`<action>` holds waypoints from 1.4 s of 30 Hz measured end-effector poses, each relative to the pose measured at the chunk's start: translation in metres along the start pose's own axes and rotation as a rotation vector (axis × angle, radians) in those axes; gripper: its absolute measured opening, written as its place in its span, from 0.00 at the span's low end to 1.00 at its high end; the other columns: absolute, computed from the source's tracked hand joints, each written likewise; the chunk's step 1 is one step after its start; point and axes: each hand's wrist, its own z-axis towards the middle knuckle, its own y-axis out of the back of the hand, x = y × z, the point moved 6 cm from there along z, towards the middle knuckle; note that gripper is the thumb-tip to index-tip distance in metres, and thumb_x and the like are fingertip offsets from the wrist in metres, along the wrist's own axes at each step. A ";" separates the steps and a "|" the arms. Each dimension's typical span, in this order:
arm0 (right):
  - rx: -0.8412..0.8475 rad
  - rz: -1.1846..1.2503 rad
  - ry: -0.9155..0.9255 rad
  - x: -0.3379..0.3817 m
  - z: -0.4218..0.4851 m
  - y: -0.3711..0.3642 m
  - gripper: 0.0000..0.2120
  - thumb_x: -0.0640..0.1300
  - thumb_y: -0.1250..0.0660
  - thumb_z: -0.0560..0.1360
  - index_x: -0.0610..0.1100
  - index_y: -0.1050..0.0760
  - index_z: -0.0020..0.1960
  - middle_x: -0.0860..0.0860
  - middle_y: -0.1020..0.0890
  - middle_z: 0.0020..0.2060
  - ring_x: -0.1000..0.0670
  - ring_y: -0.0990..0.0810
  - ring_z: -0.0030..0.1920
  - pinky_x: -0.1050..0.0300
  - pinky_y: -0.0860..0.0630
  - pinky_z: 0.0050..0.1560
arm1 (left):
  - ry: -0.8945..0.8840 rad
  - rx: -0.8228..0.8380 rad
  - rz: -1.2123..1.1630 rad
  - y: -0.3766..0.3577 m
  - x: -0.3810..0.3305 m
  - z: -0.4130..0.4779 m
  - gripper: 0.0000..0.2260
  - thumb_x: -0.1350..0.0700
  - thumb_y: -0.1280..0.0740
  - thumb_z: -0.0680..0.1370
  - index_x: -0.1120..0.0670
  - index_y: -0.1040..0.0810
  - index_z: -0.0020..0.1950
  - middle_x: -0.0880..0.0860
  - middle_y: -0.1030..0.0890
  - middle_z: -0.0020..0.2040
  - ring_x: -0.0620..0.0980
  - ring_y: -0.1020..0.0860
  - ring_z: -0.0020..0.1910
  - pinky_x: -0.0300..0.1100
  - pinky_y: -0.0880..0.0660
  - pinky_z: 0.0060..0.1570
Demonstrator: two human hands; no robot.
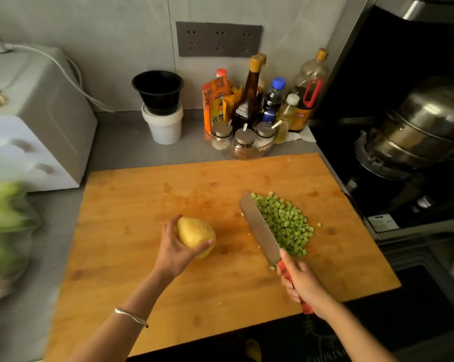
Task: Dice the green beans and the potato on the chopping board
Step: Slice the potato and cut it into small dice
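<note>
Wooden chopping board [168, 257], metal knife blade [259, 228]

Single head-worn wide-angle view; faces forward and down, close above chopping board [147, 194].

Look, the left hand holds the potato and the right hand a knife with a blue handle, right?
No. The head view shows the knife has a red handle, not blue. The left hand holds the potato, the right hand the knife.
</note>
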 end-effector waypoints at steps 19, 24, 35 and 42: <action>0.091 -0.019 0.085 0.012 0.031 -0.056 0.22 0.59 0.43 0.78 0.41 0.30 0.37 0.51 0.35 0.21 0.52 0.39 0.19 0.61 0.44 0.21 | 0.073 -0.015 0.001 -0.004 0.019 0.003 0.57 0.33 0.25 0.51 0.51 0.46 0.73 0.54 0.35 0.69 0.53 0.34 0.67 0.54 0.32 0.66; 0.081 -0.010 0.081 0.011 0.036 -0.047 0.25 0.64 0.44 0.73 0.41 0.30 0.37 0.52 0.36 0.21 0.51 0.40 0.20 0.61 0.44 0.22 | -0.163 0.086 0.125 -0.008 0.009 -0.001 0.50 0.37 0.23 0.57 0.48 0.45 0.73 0.48 0.37 0.69 0.47 0.35 0.68 0.43 0.33 0.65; 0.113 -0.053 0.113 0.025 0.035 -0.050 0.22 0.57 0.45 0.80 0.40 0.30 0.38 0.50 0.36 0.22 0.52 0.40 0.20 0.60 0.45 0.22 | -0.148 0.101 0.330 -0.022 -0.012 0.012 0.45 0.27 0.34 0.61 0.43 0.40 0.73 0.49 0.35 0.68 0.51 0.33 0.64 0.50 0.29 0.62; 0.128 -0.039 0.124 0.031 0.031 -0.055 0.24 0.61 0.44 0.76 0.40 0.31 0.38 0.50 0.36 0.22 0.52 0.40 0.20 0.61 0.46 0.22 | -0.196 -0.025 0.183 -0.018 -0.015 0.009 0.32 0.47 0.26 0.71 0.52 0.38 0.68 0.47 0.31 0.65 0.48 0.30 0.64 0.39 0.31 0.56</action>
